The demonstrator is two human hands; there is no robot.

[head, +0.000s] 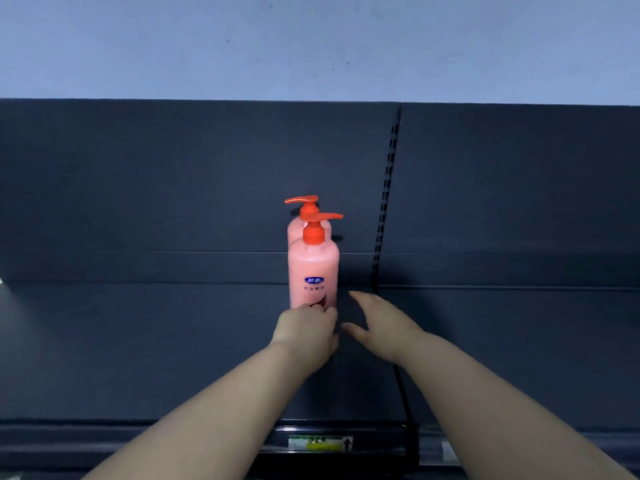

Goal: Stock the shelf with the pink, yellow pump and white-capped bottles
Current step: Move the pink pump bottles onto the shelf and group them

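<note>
At far left, dark shelf [138, 341] board. Next, the left hand [306, 336], curled round the foot of the front pink bottle [313, 268], fingers wrapped on its lowest part. Stands upright near the middle of the shelf, straight in front of a second pink bottle [293, 232]; touching or just apart, cannot tell. Looks full, so probably fairly heavy for its size. Stiff, smooth plastic, likely slippery in a loose grip. Best taken round the body, at mid-height or lower, not by the orange pump [313, 233], likely to turn or lift under load. Tall and narrow, so easy to tip with a nudge up high. Just to the right, the right hand [384, 327], spread flat and open, holding nothing, a little apart from the bottle. Further right, a slotted upright [386, 202] in the back panel. Lower down, on the shelf's front edge, a price label [320, 443]. In the way of a neighbour on the left: only the rear bottle's spout, pointing left. No yellow pump or white-capped bottles in view.
</note>
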